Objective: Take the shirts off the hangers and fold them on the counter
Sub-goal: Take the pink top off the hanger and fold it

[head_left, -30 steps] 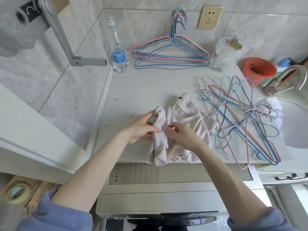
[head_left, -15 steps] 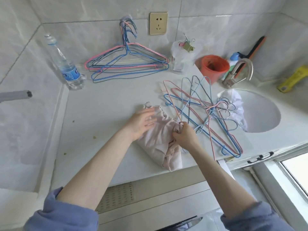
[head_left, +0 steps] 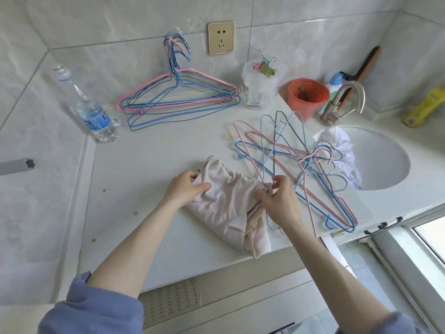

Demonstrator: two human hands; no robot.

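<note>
A pale pink shirt point(head_left: 226, 201) lies bunched and partly folded on the white counter point(head_left: 149, 165), its lower end hanging a little over the front edge. My left hand point(head_left: 186, 189) grips the shirt's left side, thumb on top of the cloth. My right hand point(head_left: 279, 198) pinches the cloth at the shirt's right edge. A loose pile of pink, blue and dark wire hangers point(head_left: 296, 165) lies on the counter just right of the shirt, touching my right hand. More wire hangers point(head_left: 178, 97) lean against the back wall.
A water bottle point(head_left: 89, 112) stands at the back left. A clear bag with binder clips point(head_left: 260, 85), an orange cup point(head_left: 307, 97), a tap point(head_left: 344, 102) and a round sink point(head_left: 390, 157) holding white cloth point(head_left: 346, 155) are at the right. A wall socket point(head_left: 221, 37) is behind.
My head turned right, bringing the sink into view. The shirt has been folded narrower; my left hand moved from lying flat on it to gripping its left side, my right hand stays at its right edge.
</note>
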